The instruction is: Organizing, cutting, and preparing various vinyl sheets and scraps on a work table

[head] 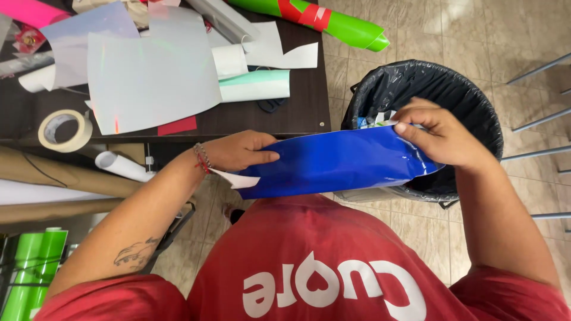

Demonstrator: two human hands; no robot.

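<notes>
I hold a glossy blue sheet (333, 161) with a white backing stretched between both hands, at chest height. My left hand (238, 150) pinches its left end, where a white corner of the backing sticks out. At the sheet's right end my right hand (440, 134) grips it, right above a round bin (476, 107) lined with a black bag. Some scraps lie inside the bin.
A dark table (297, 101) at upper left carries shiny silver sheets (148, 71), white curled offcuts, a roll of tape (64, 129) and a green roll (333, 24). Brown paper rolls (59, 175) and green rolls (30, 267) lie at left. The floor is tiled.
</notes>
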